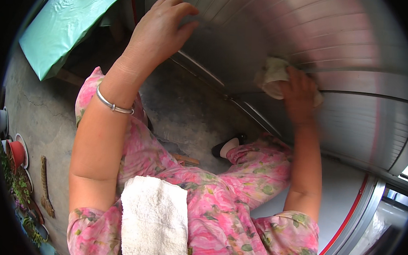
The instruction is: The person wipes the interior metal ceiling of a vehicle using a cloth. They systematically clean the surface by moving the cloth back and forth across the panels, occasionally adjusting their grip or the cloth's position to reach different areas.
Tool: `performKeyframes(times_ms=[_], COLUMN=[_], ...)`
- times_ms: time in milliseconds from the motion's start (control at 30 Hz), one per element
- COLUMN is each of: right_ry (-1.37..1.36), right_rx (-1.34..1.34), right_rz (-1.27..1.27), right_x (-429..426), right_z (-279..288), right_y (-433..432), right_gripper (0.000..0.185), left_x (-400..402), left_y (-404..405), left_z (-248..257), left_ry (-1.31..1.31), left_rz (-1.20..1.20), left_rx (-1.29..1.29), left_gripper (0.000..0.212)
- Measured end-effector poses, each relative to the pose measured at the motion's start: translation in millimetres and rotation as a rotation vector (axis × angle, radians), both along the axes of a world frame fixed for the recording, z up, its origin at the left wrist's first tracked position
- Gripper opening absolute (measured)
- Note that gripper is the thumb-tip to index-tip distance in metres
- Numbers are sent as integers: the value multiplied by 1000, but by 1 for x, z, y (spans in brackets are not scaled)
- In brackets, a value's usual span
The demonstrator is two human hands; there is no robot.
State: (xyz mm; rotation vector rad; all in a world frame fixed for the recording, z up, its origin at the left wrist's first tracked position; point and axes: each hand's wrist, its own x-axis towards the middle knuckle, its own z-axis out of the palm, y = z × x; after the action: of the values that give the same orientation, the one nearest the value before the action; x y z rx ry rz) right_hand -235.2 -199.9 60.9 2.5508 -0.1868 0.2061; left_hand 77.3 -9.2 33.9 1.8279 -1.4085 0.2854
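My right hand is blurred and grips a crumpled pale cloth. It presses the cloth against a shiny, ribbed metal panel, which carries a pink reflection. My left hand is raised near the panel's left part, with nothing in it. Its fingers are bent, the thumb stands apart, and I cannot tell whether the fingertips touch the metal. A silver bangle circles my left forearm. Over the front of my pink floral clothes hangs a white towel.
A table under a shiny green cover stands at upper left. On the concrete floor lie a short brush and a piece of wood. A red pot and potted plants line the left edge. A red-edged metal frame is at right.
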Motion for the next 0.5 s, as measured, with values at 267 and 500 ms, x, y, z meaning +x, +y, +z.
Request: performKeyframes(times_ms=[267,500], right_ry=[226,321], right_rx=[173,187], right_rz=[161,104], right_x=[-3,-22], right_z=[-112,-166], right_y=[-10,-11], right_gripper=[19,18], left_x=[1,2], left_y=[-2,-8], left_z=[4,5], left_ry=[11,9], left_rz=[-29,-24], left_rx=[53,25], left_gripper=[23,20])
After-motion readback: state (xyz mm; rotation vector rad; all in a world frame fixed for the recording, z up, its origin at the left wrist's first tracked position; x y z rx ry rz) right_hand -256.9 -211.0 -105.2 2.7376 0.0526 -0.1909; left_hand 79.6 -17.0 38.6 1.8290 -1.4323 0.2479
